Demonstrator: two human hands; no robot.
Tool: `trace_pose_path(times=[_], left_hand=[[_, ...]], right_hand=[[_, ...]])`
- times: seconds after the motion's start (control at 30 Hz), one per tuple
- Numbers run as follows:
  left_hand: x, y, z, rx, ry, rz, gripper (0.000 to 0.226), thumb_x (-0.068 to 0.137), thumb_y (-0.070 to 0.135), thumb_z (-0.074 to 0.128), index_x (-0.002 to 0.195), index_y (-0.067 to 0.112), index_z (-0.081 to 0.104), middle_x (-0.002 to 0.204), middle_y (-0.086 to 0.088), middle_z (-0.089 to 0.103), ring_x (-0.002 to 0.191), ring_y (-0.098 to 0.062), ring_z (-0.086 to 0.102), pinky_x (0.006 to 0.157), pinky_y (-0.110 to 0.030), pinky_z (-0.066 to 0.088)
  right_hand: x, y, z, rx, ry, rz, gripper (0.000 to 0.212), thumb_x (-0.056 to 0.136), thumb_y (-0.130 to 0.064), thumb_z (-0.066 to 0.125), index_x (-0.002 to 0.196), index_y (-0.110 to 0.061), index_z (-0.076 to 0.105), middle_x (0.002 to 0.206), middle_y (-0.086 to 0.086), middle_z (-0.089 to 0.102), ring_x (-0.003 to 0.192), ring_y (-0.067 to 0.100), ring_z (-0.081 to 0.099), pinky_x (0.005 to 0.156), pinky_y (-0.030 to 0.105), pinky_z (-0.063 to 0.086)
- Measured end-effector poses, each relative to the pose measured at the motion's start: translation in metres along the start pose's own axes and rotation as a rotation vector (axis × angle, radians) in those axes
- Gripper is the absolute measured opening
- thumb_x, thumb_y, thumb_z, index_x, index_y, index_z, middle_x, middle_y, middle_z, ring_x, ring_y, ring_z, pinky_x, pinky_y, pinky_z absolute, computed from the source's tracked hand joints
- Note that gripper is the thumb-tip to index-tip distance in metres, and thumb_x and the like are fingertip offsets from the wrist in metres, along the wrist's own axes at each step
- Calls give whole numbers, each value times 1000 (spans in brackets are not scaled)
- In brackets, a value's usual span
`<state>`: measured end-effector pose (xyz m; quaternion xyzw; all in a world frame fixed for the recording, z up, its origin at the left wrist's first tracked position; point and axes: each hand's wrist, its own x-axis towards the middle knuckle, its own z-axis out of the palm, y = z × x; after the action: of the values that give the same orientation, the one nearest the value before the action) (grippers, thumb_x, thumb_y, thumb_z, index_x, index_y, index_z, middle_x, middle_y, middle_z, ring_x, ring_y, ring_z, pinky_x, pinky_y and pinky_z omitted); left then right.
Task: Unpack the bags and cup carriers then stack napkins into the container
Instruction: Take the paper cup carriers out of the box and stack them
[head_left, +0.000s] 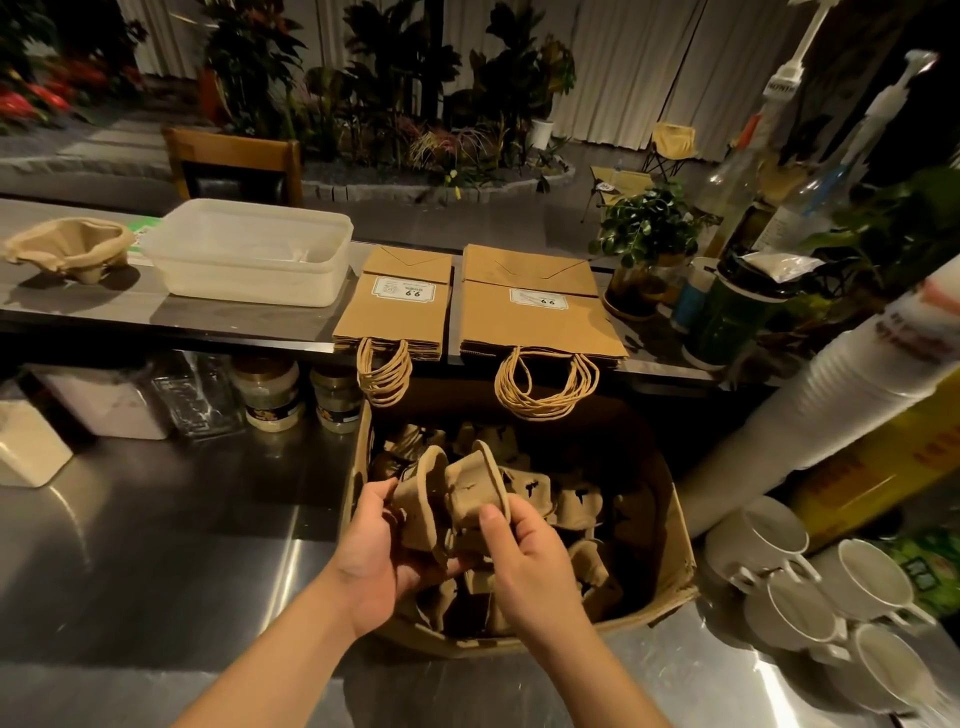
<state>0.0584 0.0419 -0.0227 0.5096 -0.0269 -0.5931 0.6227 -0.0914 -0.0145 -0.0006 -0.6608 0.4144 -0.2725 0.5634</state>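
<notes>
head view: both hands meet over an open brown cardboard box (675, 525) on the steel counter (156, 545), gripping a clump of brown moulded-pulp cup carriers (457, 499). the left hand (379, 545) has its fingers curled round the left side of the clump, thumb on top. the right hand (524, 556) pinches the right-hand cup of the carrier, thumb pressed against its near face and fingers wrapped behind. the held carriers sit just above the rest of the brown pulp carriers (576, 509) that lie jumbled in the box.

beyond the box, on a raised grey shelf (78, 306), two stacks of flat brown paper bags lie side by side: the narrower stack (395, 317) on the left and the wider stack (535, 322) on the right, each with a white label and twisted paper handles hanging over the shelf edge. left of them stands a translucent white rectangular plastic container (249, 249), and further left a single brown pulp carrier (70, 247) rests on the shelf.

under the shelf are jars (270, 389). at the right a long sleeve of stacked white cups (831, 395) leans across, with white handled mugs (810, 587) lying below it on the counter.
</notes>
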Motion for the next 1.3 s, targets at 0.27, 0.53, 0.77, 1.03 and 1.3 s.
trace_pose_path(times=[0.27, 0.53, 0.77, 1.03, 1.3], left_hand=[[2, -3, -6, 77, -9, 33, 53, 106, 44, 33, 123, 10, 71, 115, -23, 72, 110, -39, 67, 84, -48, 57], [7, -9, -2, 319, -1, 59, 53, 104, 59, 35, 130, 26, 68, 116, -9, 74, 119, -30, 64, 102, -47, 52], [11, -7, -13, 73, -228, 73, 97, 55, 58, 95, 135, 15, 62, 129, -21, 68, 122, -39, 65, 95, -52, 56], [13, -4, -12, -192, -121, 103, 60, 72, 25, 85, 127, 16, 65, 115, -19, 75, 118, -43, 64, 103, -62, 47], [12, -1, -11, -369, -62, 74, 41, 85, 25, 66, 126, 18, 66, 121, -17, 73, 120, -38, 62, 101, -47, 46]], right_hand=[[2, -1, 15, -189, -137, -35, 20, 104, -46, 48, 116, -41, 64, 109, -18, 68, 103, -6, 62, 86, 18, 55], [7, -2, 20, -370, -160, -89, 22, 103, -41, 53, 124, -43, 57, 114, -25, 57, 105, -3, 58, 93, 22, 54], [16, 11, 9, -719, -328, -248, 26, 97, -32, 55, 122, -39, 58, 124, -21, 49, 120, 4, 45, 112, 33, 41], [40, 33, -26, -610, 29, -173, 20, 98, -46, 57, 117, -40, 60, 117, -24, 53, 119, -1, 49, 103, 27, 47], [65, 57, -31, -1069, 17, 136, 100, 82, -63, 70, 158, -37, 10, 155, 5, 13, 145, 29, 19, 119, 45, 32]])
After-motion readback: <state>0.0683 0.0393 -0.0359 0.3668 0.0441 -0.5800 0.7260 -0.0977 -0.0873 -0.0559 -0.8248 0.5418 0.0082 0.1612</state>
